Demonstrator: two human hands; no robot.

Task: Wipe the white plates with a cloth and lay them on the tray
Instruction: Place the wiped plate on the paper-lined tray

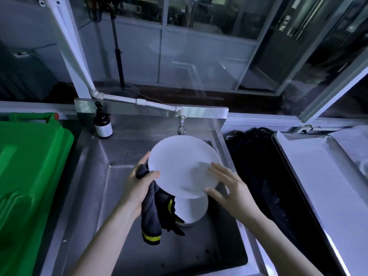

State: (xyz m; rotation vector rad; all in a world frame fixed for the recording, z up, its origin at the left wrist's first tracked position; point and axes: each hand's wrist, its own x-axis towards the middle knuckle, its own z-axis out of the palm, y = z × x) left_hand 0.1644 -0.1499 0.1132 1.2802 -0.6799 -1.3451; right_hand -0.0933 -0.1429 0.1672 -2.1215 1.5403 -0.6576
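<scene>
A white plate (179,162) is held tilted above the steel sink (95,176). My left hand (139,180) grips its left rim, thumb on top, with a dark cloth (153,212) with yellow trim bunched between palm and plate and hanging down. My right hand (229,188) touches the plate's lower right rim with fingers spread and straight. Below, in the sink, more white plates (191,210) lie partly hidden by the held plate. The metal tray (310,172) lies on the right, holding no plates.
A green bin (29,166) stands left of the sink. A brown pump bottle (102,124) sits at the sink's back left corner, and a tap (181,126) hangs over the back. A dark gap with black cables (254,156) separates sink and tray.
</scene>
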